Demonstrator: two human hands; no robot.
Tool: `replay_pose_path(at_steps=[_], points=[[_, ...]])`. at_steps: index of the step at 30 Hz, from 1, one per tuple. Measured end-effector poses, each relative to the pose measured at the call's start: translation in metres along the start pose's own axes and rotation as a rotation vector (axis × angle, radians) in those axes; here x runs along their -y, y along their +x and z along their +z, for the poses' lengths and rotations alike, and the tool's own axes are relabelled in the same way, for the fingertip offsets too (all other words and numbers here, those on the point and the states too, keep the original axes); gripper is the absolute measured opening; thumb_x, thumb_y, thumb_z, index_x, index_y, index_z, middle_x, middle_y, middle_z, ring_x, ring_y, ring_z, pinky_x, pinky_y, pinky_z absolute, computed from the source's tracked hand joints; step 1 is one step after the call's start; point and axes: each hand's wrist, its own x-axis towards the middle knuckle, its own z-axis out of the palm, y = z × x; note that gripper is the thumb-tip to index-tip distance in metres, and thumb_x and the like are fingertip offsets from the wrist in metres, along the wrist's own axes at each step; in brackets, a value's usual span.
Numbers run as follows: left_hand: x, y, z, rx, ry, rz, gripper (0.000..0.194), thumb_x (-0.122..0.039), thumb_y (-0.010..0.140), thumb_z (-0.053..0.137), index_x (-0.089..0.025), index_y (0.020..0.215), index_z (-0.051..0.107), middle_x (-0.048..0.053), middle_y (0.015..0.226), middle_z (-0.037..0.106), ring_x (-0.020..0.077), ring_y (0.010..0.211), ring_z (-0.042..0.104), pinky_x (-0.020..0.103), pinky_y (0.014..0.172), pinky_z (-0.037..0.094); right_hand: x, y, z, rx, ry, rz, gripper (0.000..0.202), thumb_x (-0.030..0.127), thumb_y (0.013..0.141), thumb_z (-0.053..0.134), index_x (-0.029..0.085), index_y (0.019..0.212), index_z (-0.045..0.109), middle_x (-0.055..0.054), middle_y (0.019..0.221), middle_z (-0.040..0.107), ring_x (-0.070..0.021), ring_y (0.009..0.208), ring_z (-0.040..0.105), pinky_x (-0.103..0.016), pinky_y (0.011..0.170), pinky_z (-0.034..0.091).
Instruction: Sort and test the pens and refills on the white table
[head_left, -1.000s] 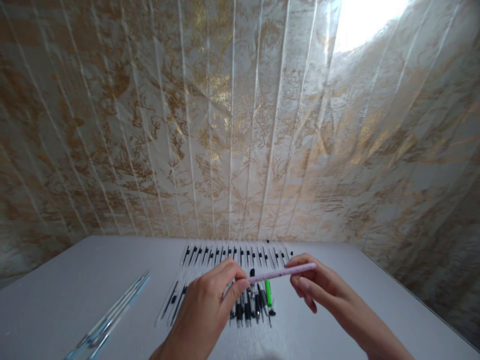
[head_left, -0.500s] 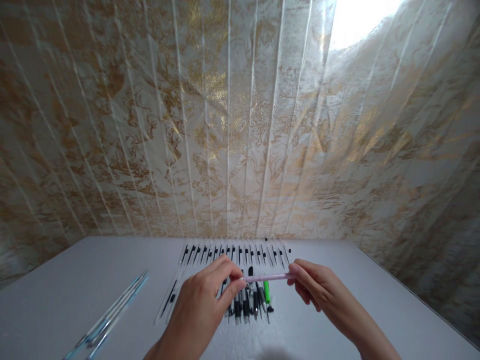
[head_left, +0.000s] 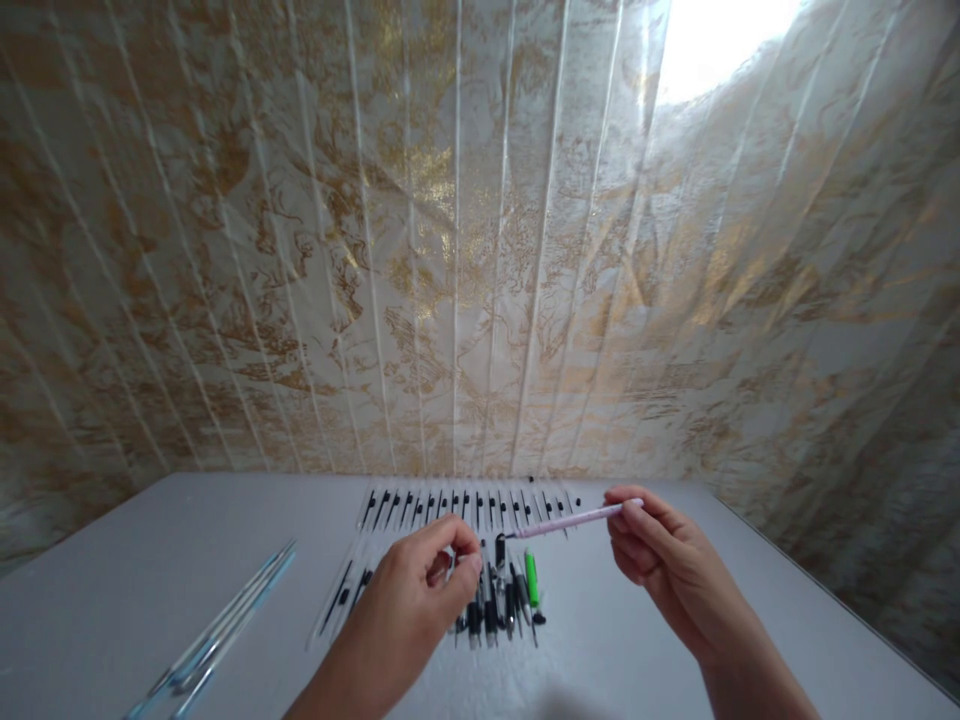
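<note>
My right hand holds a pale pink pen by its right end, between thumb and fingers. The pen slants slightly, and its thin dark tip points left above the pens on the table. To the left, my left hand is apart from the pen, thumb and index finger pinched together. Whatever is between those fingertips is too small to make out. Below and between the hands lies a cluster of black and clear pen parts, partly hidden by my left hand. A bright green pen part lies at its right side.
Along the back of the white table runs a row of clear tubes with black pieces. Several long silvery-blue sticks lie at the left. A gold-patterned curtain hangs behind the table.
The pen's left end has come out of my left fingers. My right hand has moved right and up with the pen, whose dark tip now shows. The left hand has shifted slightly left.
</note>
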Motion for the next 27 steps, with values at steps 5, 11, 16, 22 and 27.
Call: replay_pose_path(at_steps=[5, 11, 16, 22, 27], points=[[0.009, 0.005, -0.003, -0.030, -0.148, -0.032, 0.027, -0.044, 0.085, 0.046, -0.021, 0.075, 0.055, -0.004, 0.065, 0.049, 0.0106, 0.053, 0.035, 0.022, 0.049, 0.026, -0.003, 0.002, 0.004, -0.022, 0.062, 0.009, 0.030, 0.041, 0.069, 0.078, 0.016, 0.078, 0.064, 0.006, 0.055, 0.044, -0.0031, 0.044, 0.033, -0.014, 0.037, 0.027], [0.007, 0.006, 0.010, 0.240, -0.465, -0.154, 0.026, -0.036, 0.083, 0.045, -0.015, 0.081, 0.061, -0.007, 0.055, 0.045, 0.0056, 0.042, 0.025, 0.021, 0.041, 0.017, -0.016, 0.006, 0.009, 0.040, -0.013, 0.066, 0.034, 0.048, 0.074, 0.072, 0.017, 0.075, 0.059, 0.007, 0.051, 0.044, -0.0030, 0.040, 0.031, -0.014, 0.035, 0.027], [0.003, 0.001, 0.018, 0.416, -0.466, -0.192, 0.031, -0.042, 0.082, 0.054, -0.013, 0.087, 0.065, -0.008, 0.054, 0.041, 0.0050, 0.043, 0.028, 0.019, 0.040, 0.019, -0.023, 0.008, 0.008, 0.040, -0.056, 0.043, 0.034, 0.049, 0.076, 0.069, 0.017, 0.074, 0.056, 0.008, 0.052, 0.043, -0.0035, 0.042, 0.031, -0.014, 0.036, 0.030], [0.007, 0.002, 0.024, 0.426, -0.392, -0.254, 0.020, -0.034, 0.076, 0.057, -0.015, 0.074, 0.060, -0.008, 0.050, 0.047, 0.0054, 0.041, 0.030, 0.020, 0.041, 0.021, -0.025, 0.006, 0.018, 0.053, -0.024, 0.024, 0.033, 0.046, 0.076, 0.070, 0.016, 0.072, 0.059, 0.008, 0.050, 0.039, -0.0035, 0.042, 0.032, -0.013, 0.036, 0.032], [0.014, 0.003, 0.006, 0.513, -0.347, -0.212, 0.015, -0.028, 0.076, 0.057, -0.014, 0.073, 0.061, -0.006, 0.055, 0.050, 0.0078, 0.052, 0.040, 0.021, 0.050, 0.026, -0.010, 0.011, -0.002, -0.307, 0.248, -0.286, 0.034, 0.044, 0.069, 0.077, 0.017, 0.070, 0.057, 0.006, 0.059, 0.051, -0.0022, 0.044, 0.036, -0.010, 0.037, 0.033]])
